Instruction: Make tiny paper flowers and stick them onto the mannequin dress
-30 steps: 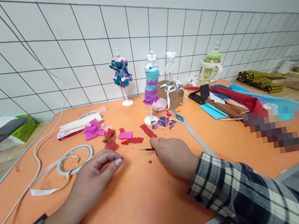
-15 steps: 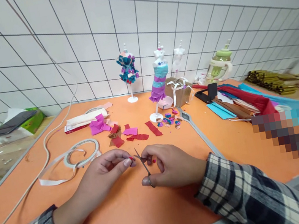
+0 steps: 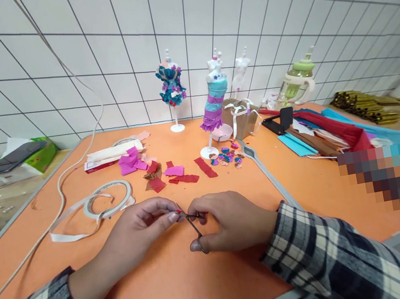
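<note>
My left hand is closed, with a tiny red piece of paper pinched between thumb and forefinger. Small metal scissors are in my right hand, the thumb through the lower loop and the fingers curled at the other handle. Their blades meet the red piece at my left fingertips. Just beyond my hands lie red crepe paper strips and a magenta scrap. A heap of small cut petals in teal, purple and peach lies by the stand of a small dress form wrapped in blue and purple.
A roll of white tape with a loose tail lies at left, near a white cable. Behind stand a teal-flowered dress form, a bare one and a bottle. Folded coloured papers lie at right.
The scissor blades have moved left onto the red piece and come closer together. A red bit seen under my right fingers is no longer visible. The view has shifted slightly.
</note>
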